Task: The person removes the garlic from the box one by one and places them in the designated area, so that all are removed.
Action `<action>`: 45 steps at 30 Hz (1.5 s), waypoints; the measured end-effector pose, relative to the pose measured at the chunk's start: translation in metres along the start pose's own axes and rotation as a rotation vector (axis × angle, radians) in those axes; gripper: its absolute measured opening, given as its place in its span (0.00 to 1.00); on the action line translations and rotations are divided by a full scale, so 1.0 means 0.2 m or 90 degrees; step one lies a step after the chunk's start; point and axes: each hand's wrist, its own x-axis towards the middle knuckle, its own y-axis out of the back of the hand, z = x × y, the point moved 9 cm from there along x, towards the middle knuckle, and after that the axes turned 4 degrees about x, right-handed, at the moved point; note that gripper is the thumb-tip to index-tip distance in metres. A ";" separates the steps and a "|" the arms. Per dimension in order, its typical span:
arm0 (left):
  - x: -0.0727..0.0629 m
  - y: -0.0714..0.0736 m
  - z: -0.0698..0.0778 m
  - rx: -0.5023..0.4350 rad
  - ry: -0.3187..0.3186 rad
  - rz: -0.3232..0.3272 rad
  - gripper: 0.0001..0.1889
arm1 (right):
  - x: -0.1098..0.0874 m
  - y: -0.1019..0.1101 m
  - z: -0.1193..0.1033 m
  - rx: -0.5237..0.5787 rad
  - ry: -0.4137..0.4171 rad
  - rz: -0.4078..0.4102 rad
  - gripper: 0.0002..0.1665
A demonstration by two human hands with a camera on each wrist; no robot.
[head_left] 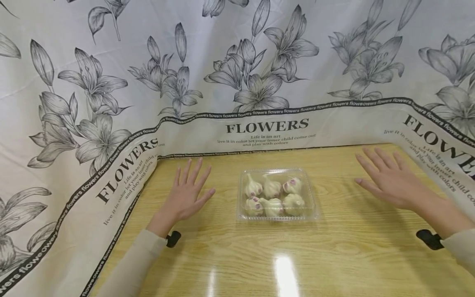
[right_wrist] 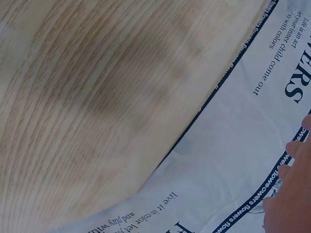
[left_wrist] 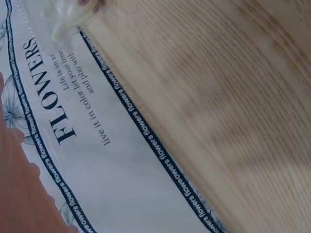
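A lidded clear plastic box (head_left: pixel 278 218) sits on the wood-grain tabletop (head_left: pixel 334 251) between the two hands, nearer the far edge than the bottom of the head view, with six garlic bulbs (head_left: pixel 272 188) inside in two rows of three. The left hand (head_left: pixel 187 198) is to the left of the box, fingers straight and spread apart, holding nothing; the right hand (head_left: pixel 395 181) is to the right, its fingers likewise straight and apart. Both are well apart from the box, the right one farther off; whether either touches the wood I cannot tell. A strip of wood separates the box from the lily-printed cloth (head_left: pixel 267 134), whose dark-edged hem bounds the tabletop at the back and on both sides. The left hand is near the left hem, and the right hand is near the back right corner. More wood lies in front of the box, with bright reflections. The whole box shows only in the head view; the left wrist view catches a corner of it with part of one bulb, while the right wrist view shows wood grain and the hem bending round the corner.
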 end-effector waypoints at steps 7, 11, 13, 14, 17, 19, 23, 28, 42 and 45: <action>-0.01 -0.02 0.03 0.001 0.001 -0.013 0.38 | -0.02 0.00 -0.04 0.009 0.013 0.012 0.44; -0.01 -0.04 0.04 -0.002 -0.001 -0.016 0.38 | -0.03 -0.01 -0.04 0.016 0.010 0.009 0.45; -0.01 -0.04 0.05 -0.004 -0.004 -0.012 0.38 | -0.03 -0.02 -0.05 0.021 0.009 0.006 0.45; -0.01 -0.04 0.05 -0.006 -0.005 -0.012 0.38 | -0.03 -0.02 -0.06 0.024 0.010 0.005 0.44; -0.01 -0.05 0.06 -0.013 -0.008 -0.009 0.38 | -0.04 -0.03 -0.08 0.031 0.014 0.004 0.44; -0.02 -0.05 0.07 -0.018 -0.009 -0.010 0.38 | -0.04 -0.03 -0.09 0.038 0.019 0.007 0.44; -0.03 -0.06 0.08 -0.026 -0.006 -0.015 0.38 | -0.04 -0.03 -0.11 0.053 0.025 0.010 0.44; -0.04 -0.07 0.10 -0.032 -0.008 -0.021 0.39 | -0.04 -0.04 -0.14 0.078 0.028 0.012 0.44; -0.06 -0.06 0.15 -0.040 -0.020 -0.019 0.40 | -0.05 -0.08 -0.21 0.127 0.042 0.010 0.45; -0.07 -0.06 0.16 -0.040 -0.023 -0.019 0.40 | -0.06 -0.08 -0.23 0.134 0.045 0.008 0.45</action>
